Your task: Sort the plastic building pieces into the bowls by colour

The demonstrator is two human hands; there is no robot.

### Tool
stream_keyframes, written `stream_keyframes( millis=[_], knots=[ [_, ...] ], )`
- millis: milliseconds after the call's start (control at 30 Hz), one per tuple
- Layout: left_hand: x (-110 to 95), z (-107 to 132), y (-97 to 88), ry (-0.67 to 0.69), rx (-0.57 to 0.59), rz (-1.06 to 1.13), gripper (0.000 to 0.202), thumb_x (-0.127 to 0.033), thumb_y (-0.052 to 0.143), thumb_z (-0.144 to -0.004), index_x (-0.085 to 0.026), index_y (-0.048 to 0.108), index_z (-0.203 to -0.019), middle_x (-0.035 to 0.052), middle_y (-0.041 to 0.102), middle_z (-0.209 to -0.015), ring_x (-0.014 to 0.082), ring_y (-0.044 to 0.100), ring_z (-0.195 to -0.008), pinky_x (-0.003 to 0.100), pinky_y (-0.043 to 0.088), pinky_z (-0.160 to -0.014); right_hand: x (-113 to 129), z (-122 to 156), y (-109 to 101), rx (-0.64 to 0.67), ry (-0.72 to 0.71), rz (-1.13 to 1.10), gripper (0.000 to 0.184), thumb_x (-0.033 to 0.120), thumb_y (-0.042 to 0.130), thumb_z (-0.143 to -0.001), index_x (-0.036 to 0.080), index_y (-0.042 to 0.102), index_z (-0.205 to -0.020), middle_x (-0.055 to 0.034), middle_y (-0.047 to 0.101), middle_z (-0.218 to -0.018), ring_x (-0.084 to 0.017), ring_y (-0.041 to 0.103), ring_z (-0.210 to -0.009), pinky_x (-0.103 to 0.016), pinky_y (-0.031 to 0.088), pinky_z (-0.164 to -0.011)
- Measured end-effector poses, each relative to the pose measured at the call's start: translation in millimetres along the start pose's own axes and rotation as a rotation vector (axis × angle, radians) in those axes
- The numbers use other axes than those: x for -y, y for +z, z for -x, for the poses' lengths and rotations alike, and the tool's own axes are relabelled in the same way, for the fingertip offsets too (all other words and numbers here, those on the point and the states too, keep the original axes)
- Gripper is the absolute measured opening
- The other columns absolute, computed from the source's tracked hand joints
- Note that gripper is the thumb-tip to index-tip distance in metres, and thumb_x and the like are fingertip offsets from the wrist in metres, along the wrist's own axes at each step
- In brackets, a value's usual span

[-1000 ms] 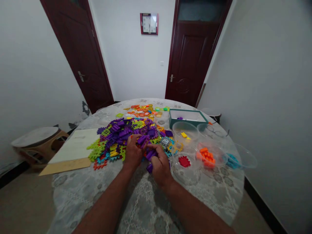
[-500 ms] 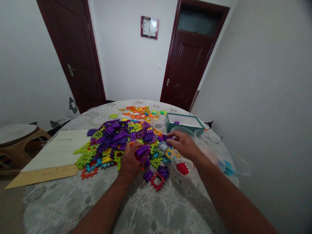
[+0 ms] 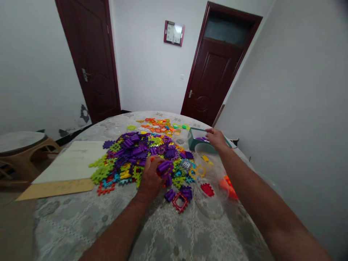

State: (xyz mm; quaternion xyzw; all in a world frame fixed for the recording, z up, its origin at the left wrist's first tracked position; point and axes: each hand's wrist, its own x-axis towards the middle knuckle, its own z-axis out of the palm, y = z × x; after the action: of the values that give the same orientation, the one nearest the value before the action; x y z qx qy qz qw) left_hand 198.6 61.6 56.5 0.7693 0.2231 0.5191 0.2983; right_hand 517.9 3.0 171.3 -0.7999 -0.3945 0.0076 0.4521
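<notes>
My left hand (image 3: 150,178) is closed around several purple ribbed plastic pieces (image 3: 164,167), with a bit of orange at its fingertips. It sits at the front edge of a heap of interlocking toy pieces (image 3: 136,150), mostly purple and lime green. My right hand (image 3: 216,138) reaches over the near right part of a green box (image 3: 193,143) with a white inside. Its fingertips are slightly apart, above purple pieces (image 3: 201,138) on the box floor. Just right of my left hand lie a purple ribbed piece (image 3: 170,195) and a red square frame piece (image 3: 179,202).
Clear plastic tubs hold a red piece (image 3: 207,189), a yellow piece (image 3: 205,158) and orange pieces (image 3: 228,186). Orange and yellow pieces (image 3: 157,125) spread behind the heap. A pale sheet (image 3: 65,159) lies at left on the patterned tablecloth (image 3: 163,232).
My right hand has moved away from the heap to the green box, where more purple now shows inside. My left hand still holds its purple pieces. The view has shifted slightly left.
</notes>
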Motion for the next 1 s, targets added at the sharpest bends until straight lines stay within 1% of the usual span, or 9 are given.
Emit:
stream_keyframes(
  millis=[100, 167, 267, 333, 433, 533, 767, 933, 1000],
  knots=[
    [-2.2, 1.4, 0.7, -0.004, 0.014, 0.010, 0.023, -0.026, 0.078, -0.090, -0.026, 0.067, -0.111, 0.0071, 0.058, -0.118, 0.0233, 0.064, -0.108, 0.041, 0.057, -0.098, 18.2, 40.5, 8.7, 0.211, -0.114, -0.031, 0.031, 0.019, 0.062, -0.091, 0.018, 0.075, -0.119, -0.0079, 0.079, -0.104, -0.018, 0.073, -0.081, -0.029, 0.059, -0.074],
    [-2.1, 2.5, 1.2, -0.003, 0.017, 0.009, 0.025, -0.022, 0.078, -0.089, -0.026, 0.067, -0.112, 0.0072, 0.058, -0.119, 0.0231, 0.063, -0.108, 0.041, 0.056, -0.099, 34.9, 78.5, 15.1, 0.402, -0.356, -0.026, 0.032, 0.021, 0.066, -0.093, 0.021, 0.073, -0.124, -0.0072, 0.078, -0.111, -0.018, 0.073, -0.084, -0.033, 0.061, -0.083],
    [0.5, 4.2, 1.4, 0.004, 0.028, 0.005, 0.028, -0.019, 0.077, -0.088, -0.026, 0.066, -0.113, 0.0066, 0.058, -0.117, 0.0231, 0.063, -0.106, 0.040, 0.055, -0.097, 58.0, 134.7, 26.8, 0.567, -0.734, 0.002, 0.046, 0.018, 0.070, -0.093, 0.027, 0.066, -0.138, -0.0104, 0.066, -0.141, -0.023, 0.069, -0.116, -0.043, 0.056, -0.105],
    [3.3, 5.2, 1.2, 0.007, 0.041, 0.005, 0.030, -0.016, 0.075, -0.087, -0.025, 0.065, -0.114, 0.0062, 0.058, -0.116, 0.0231, 0.063, -0.105, 0.039, 0.055, -0.097, 66.7, 160.3, 37.5, 0.596, -0.817, 0.053, 0.050, 0.013, 0.069, -0.093, 0.026, 0.063, -0.141, -0.0126, 0.058, -0.151, -0.026, 0.061, -0.132, -0.046, 0.052, -0.112],
    [6.8, 5.9, 1.2, 0.017, 0.065, -0.002, 0.032, -0.013, 0.073, -0.085, -0.024, 0.065, -0.114, 0.0066, 0.059, -0.116, 0.0241, 0.062, -0.105, 0.040, 0.054, -0.097, 68.2, 174.2, 54.1, 0.567, -0.804, 0.099, 0.035, 0.010, 0.063, -0.098, 0.023, 0.068, -0.131, -0.0135, 0.062, -0.144, -0.025, 0.063, -0.129, -0.044, 0.054, -0.109],
    [8.1, 5.7, 1.4, 0.036, 0.094, -0.024, 0.029, -0.017, 0.074, -0.086, -0.023, 0.065, -0.113, 0.0069, 0.059, -0.113, 0.0257, 0.061, -0.106, 0.041, 0.053, -0.096, 63.4, 169.0, 62.9, 0.549, -0.795, 0.052, 0.024, 0.009, 0.058, -0.101, 0.021, 0.070, -0.118, -0.0120, 0.068, -0.131, -0.024, 0.066, -0.122, -0.041, 0.054, -0.105],
    [7.5, 5.0, -0.5, 0.045, 0.088, 0.009, 0.023, -0.029, 0.073, -0.093, -0.024, 0.064, -0.113, 0.0078, 0.060, -0.114, 0.0255, 0.062, -0.107, 0.039, 0.053, -0.094, 64.9, 160.9, 54.9, 0.542, -0.720, -0.135, 0.025, 0.007, 0.057, -0.096, 0.022, 0.069, -0.113, -0.0067, 0.074, -0.110, -0.020, 0.070, -0.103, -0.035, 0.053, -0.093],
    [9.0, 6.1, 0.7, 0.033, 0.067, -0.003, 0.024, -0.029, 0.075, -0.092, -0.024, 0.065, -0.114, 0.0068, 0.060, -0.114, 0.0242, 0.063, -0.104, 0.037, 0.054, -0.093, 61.6, 165.4, 57.4, 0.665, -0.330, -0.276, 0.013, 0.020, 0.055, -0.100, 0.022, 0.067, -0.104, 0.0001, 0.072, -0.087, -0.016, 0.068, -0.073, -0.027, 0.053, -0.069],
    [9.9, 6.5, 2.5, 0.008, 0.052, -0.023, 0.026, -0.026, 0.077, -0.090, -0.024, 0.065, -0.113, 0.0060, 0.060, -0.113, 0.0236, 0.063, -0.104, 0.037, 0.054, -0.093, 58.3, 166.4, 59.7, 0.655, -0.226, -0.307, 0.014, 0.022, 0.054, -0.100, 0.022, 0.067, -0.104, 0.0015, 0.070, -0.082, -0.015, 0.068, -0.070, -0.025, 0.052, -0.065]
  ],
)
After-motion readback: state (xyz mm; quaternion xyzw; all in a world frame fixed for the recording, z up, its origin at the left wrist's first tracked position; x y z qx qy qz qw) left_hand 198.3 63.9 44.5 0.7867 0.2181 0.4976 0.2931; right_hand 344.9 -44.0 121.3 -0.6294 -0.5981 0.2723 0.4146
